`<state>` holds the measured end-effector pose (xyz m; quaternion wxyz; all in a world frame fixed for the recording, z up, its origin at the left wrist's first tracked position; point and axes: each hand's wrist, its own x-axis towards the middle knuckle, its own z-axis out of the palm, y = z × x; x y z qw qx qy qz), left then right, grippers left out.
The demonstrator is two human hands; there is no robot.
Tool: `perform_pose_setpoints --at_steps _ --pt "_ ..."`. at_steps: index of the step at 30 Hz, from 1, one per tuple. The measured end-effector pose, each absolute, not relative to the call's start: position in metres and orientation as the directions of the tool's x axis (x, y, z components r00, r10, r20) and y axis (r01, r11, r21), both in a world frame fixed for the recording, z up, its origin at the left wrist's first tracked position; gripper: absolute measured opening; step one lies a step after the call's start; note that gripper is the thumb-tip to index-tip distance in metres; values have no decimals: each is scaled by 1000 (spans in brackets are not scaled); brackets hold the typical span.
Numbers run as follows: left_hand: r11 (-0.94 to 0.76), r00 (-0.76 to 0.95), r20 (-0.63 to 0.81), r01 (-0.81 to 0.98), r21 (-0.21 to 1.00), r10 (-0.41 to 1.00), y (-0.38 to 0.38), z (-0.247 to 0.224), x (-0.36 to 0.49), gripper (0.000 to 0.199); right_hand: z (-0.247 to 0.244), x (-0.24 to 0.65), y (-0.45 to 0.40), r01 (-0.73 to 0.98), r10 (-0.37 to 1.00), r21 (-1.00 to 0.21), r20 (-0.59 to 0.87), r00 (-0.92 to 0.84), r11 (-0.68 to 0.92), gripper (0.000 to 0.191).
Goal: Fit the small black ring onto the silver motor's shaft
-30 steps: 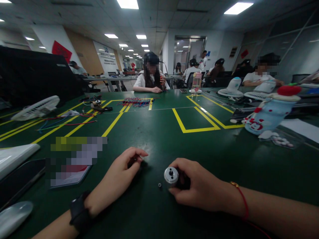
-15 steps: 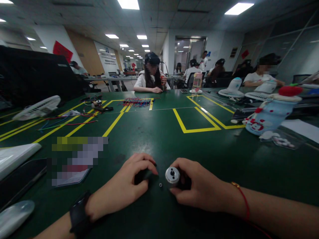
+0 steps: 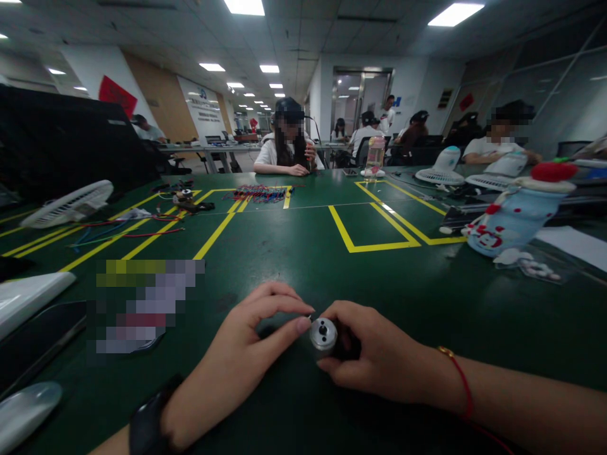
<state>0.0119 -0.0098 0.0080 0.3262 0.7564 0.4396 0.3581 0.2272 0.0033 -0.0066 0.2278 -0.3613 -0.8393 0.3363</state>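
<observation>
My right hand (image 3: 367, 347) is wrapped round a small silver electric motor (image 3: 323, 335). The motor stands with its round end face up, showing a shaft in the centre and two dark holes. Beside the motor's upper left edge, my left hand (image 3: 265, 332) is closed in a pinch, thumb against index finger. A bit of a small metal ring (image 3: 310, 317) seems to show at those fingertips; most of it is hidden. Both hands are low over the green table (image 3: 265, 253).
Left lie a pixelated packet (image 3: 152, 303), a phone-like dark slab (image 3: 38, 341), a computer mouse (image 3: 31, 414) and a white fan (image 3: 71, 203). Bundled wires (image 3: 263, 194) lie further back. A blue bottle (image 3: 515, 218) stands right. A person (image 3: 284, 145) sits opposite.
My left hand has moved right and closed its thumb and index finger. The small metal ring is gone from the table beside the motor. The motor has shifted slightly left.
</observation>
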Motion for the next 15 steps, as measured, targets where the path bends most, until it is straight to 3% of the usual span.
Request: perform_pose_setpoints --at_steps 6,15 --pt "-447 356 306 442 778 883 -12 11 21 17 -7 227 4 453 742 -702 162 -651 550 21" --pt "-473 430 268 493 730 862 -19 15 19 24 -5 227 4 465 743 -698 146 -653 545 24"
